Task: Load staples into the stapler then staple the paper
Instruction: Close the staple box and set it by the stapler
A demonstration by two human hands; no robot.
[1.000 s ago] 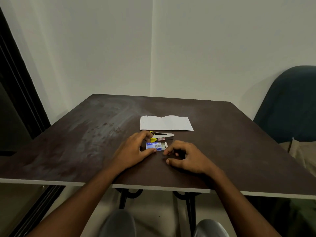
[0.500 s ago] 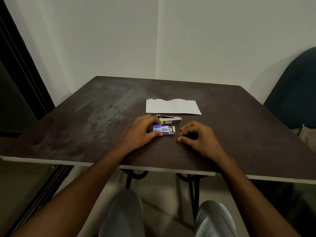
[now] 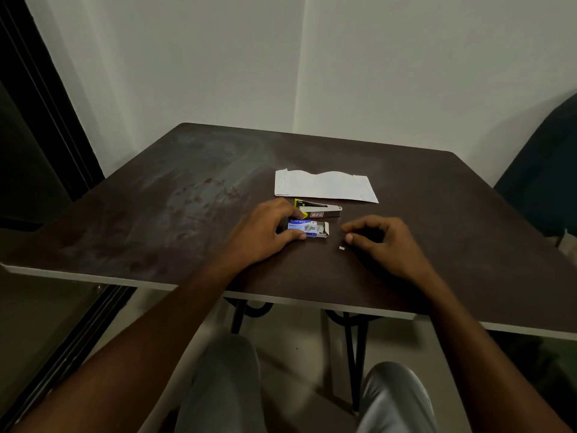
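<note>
- Dark worktop [image 3: 156,220], broad bare stretch left of the things; near edge under both forearms.
- Paper [image 3: 324,186] flat at the far side, stapler [image 3: 320,209] just before it.
- Left hand [image 3: 262,234], fingers clamped on the staple box [image 3: 307,229], flap open rightward.
- Right hand [image 3: 379,243] curled loosely, grasping nothing, small staple strip [image 3: 342,248] beside its thumb.

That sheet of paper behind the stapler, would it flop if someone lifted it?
Probably: the paper looks thin, and its far edge already waves, so it would likely sag. Lying flat on the table, it might slide easily when pushed.
</note>
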